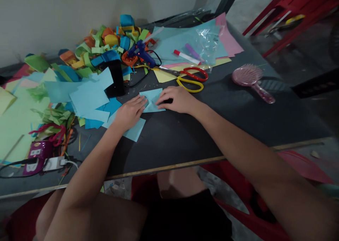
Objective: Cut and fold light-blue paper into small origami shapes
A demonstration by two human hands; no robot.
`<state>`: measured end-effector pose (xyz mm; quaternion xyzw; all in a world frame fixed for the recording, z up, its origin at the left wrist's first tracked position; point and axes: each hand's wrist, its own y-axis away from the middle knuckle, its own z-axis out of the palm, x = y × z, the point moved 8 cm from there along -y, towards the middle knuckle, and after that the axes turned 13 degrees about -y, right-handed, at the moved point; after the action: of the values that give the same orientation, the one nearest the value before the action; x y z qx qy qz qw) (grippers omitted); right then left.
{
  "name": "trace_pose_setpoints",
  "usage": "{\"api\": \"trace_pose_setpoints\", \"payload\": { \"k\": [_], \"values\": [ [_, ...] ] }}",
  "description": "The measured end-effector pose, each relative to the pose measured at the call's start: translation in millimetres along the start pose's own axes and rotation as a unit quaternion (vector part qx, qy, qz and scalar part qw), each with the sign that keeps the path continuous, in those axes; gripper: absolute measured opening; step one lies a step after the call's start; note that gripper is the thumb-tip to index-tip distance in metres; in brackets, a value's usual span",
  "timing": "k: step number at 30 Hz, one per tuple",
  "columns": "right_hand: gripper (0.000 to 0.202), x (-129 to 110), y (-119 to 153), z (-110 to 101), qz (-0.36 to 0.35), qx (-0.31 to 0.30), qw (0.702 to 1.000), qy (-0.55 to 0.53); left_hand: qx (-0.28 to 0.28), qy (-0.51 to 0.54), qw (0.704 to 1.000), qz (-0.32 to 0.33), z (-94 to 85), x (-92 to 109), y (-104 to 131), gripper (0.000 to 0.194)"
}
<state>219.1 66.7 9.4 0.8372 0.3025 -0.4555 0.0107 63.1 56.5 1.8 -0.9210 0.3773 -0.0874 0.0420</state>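
A light blue piece of paper lies on the dark table between my two hands. My left hand rests on its left edge, palm down, the fingers stretched out side by side. From the right, my right hand touches the paper, its thumb and fingers curved with a gap between them. Another light blue sheet lies partly under my left hand. More light blue paper is piled to the left. Just behind my right hand lie scissors with one red and one yellow handle.
Behind are a blue glue gun, colourful paper strips, a red-capped marker and large sheets. A pink hairbrush lies right. A purple power adapter with cables sits near the left front edge.
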Motion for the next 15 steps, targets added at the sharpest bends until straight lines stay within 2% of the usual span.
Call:
{"api": "trace_pose_setpoints", "payload": {
  "k": [4, 10, 15],
  "values": [
    [0.019, 0.3, 2.0, 7.1, 0.004, -0.027, 0.999, 0.021, 0.007, 0.000, 1.000, -0.022, -1.5, 0.9, 0.7, 0.047],
    [0.031, -0.7, 2.6, 16.5, 0.029, -0.034, 0.995, 0.095, -0.005, 0.001, 0.999, -0.035, 6.0, -2.1, -0.3, 0.044],
    [0.027, 2.0, 1.4, 15.7, 0.051, -0.024, 0.993, 0.103, -0.015, 0.027, 0.999, -0.042, 4.4, -3.3, -1.0, 0.043]
  ]
}}
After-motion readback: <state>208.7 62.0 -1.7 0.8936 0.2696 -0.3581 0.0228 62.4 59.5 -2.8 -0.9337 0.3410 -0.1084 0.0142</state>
